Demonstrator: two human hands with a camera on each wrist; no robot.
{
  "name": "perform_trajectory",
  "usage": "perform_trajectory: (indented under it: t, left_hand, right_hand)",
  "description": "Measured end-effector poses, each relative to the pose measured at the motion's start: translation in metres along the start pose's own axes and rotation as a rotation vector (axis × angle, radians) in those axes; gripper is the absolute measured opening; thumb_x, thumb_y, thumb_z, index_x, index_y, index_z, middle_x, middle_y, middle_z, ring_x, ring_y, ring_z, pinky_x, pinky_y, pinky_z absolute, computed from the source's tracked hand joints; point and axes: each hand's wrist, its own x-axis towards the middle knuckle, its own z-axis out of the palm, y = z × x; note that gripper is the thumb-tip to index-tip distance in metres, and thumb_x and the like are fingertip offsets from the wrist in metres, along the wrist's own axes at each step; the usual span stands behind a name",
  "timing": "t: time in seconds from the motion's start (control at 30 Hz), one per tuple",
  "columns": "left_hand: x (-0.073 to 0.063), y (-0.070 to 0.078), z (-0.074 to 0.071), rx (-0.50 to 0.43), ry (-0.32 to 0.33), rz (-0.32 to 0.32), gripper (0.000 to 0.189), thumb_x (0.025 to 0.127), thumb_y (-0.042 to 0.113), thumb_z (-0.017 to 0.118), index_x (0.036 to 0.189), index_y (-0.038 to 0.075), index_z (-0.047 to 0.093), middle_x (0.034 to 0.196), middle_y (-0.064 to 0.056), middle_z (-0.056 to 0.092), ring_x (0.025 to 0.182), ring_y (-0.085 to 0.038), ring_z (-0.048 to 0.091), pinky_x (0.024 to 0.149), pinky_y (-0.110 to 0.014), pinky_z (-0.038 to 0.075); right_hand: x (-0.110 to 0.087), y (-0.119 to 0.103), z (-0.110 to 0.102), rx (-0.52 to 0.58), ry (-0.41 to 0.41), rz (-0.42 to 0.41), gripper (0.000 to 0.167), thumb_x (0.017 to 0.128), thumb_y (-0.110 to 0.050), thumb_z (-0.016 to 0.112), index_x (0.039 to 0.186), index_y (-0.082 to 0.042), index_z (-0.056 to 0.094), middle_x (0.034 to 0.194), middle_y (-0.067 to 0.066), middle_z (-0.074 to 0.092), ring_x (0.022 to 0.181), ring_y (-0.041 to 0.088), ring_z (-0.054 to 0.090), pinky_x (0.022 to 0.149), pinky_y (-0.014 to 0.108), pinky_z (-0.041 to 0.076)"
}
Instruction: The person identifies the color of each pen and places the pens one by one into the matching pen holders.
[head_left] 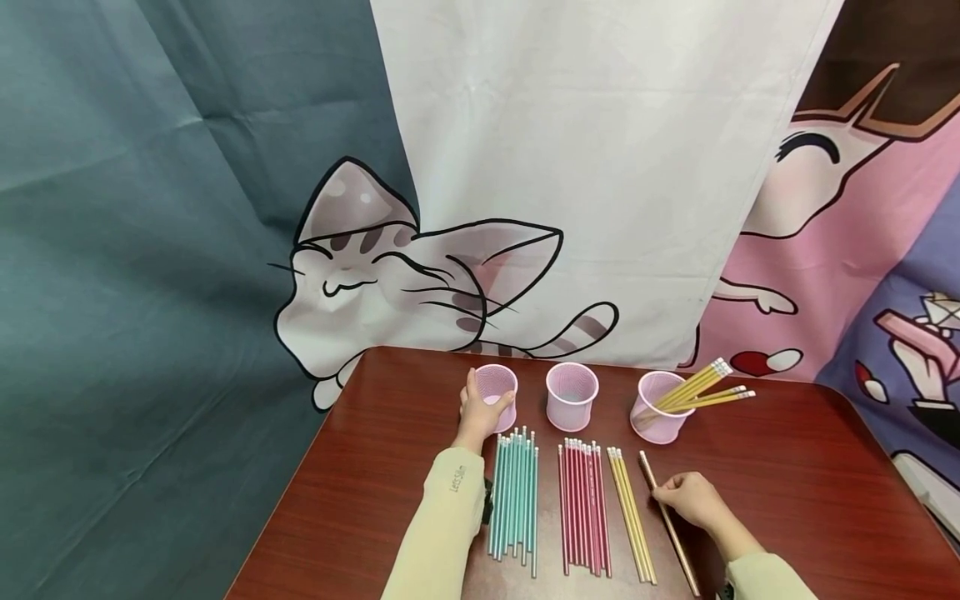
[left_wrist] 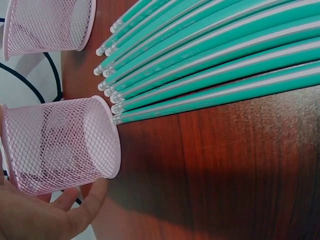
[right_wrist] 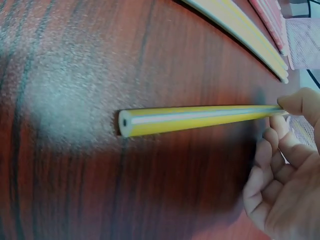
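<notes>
My left hand (head_left: pixel 477 411) grips the leftmost pink mesh pencil cup (head_left: pixel 496 385), thumb on its near side and fingers around its left. In the left wrist view, fingers curve along the side of that cup (left_wrist: pixel 60 145), close to the eraser ends of the green pencils (left_wrist: pixel 210 55). Between thumb and forefinger, my right hand (head_left: pixel 693 498) pinches a yellow pencil (head_left: pixel 678 546) near its upper part. The right wrist view shows this pencil (right_wrist: pixel 200 119) with its unsharpened end toward the camera and the other fingers curled below it.
A second pink cup (head_left: pixel 572 404) stands in the middle; a third (head_left: pixel 660 429) at right holds several yellow pencils (head_left: pixel 693 388). On the brown table (head_left: pixel 360 467) lie rows of green pencils (head_left: pixel 513 496), red pencils (head_left: pixel 583 508) and yellow pencils (head_left: pixel 632 517). A printed cloth (head_left: pixel 600 167) hangs behind.
</notes>
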Motion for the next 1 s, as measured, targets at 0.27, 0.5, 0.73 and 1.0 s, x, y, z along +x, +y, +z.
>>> perform_trajectory:
  t: [0.27,0.5,0.73,1.0]
  left_hand:
    - [0.003,0.007,-0.003,0.045,-0.012,-0.049,0.093,0.074,0.034,0.077,0.145,0.013,0.022,0.134,-0.025,0.035,0.112,-0.042,0.047,0.091,-0.054,0.040]
    - [0.003,0.006,-0.002,0.000,-0.011,-0.059,0.092,0.075,0.029,0.078,0.145,0.013,0.021,0.136,-0.025,0.031,0.114,-0.043,0.044,0.093,-0.052,0.039]
    - [0.003,0.005,-0.001,-0.012,-0.002,-0.051,0.092,0.074,0.028,0.078,0.145,0.012,0.021,0.135,-0.026,0.031,0.115,-0.044,0.043,0.095,-0.052,0.037]
    - [0.001,0.005,-0.001,-0.012,0.004,-0.042,0.091,0.075,0.027,0.078,0.145,0.012,0.022,0.137,-0.026,0.031,0.117,-0.045,0.041,0.096,-0.052,0.035]
  right_hand:
    - [-0.002,-0.014,-0.018,0.111,-0.025,0.004,0.016,0.077,-0.011,0.064,0.063,-0.003,0.061,0.055,0.000,0.053,0.051,0.012,0.047,0.048,0.024,0.037]
    - [-0.001,-0.023,-0.037,0.126,0.023,-0.017,0.010,0.076,-0.011,0.061,0.070,-0.003,0.063,0.059,0.001,0.056,0.055,0.010,0.049,0.051,0.023,0.039]
    - [0.001,-0.026,-0.052,0.130,0.084,-0.019,0.013,0.080,-0.013,0.062,0.074,-0.001,0.064,0.060,0.002,0.056,0.056,0.009,0.047,0.050,0.025,0.038]
    - [0.003,-0.030,-0.060,0.198,0.151,-0.046,0.012,0.080,-0.010,0.061,0.081,0.002,0.058,0.062,0.000,0.055,0.055,0.008,0.049,0.051,0.024,0.040]
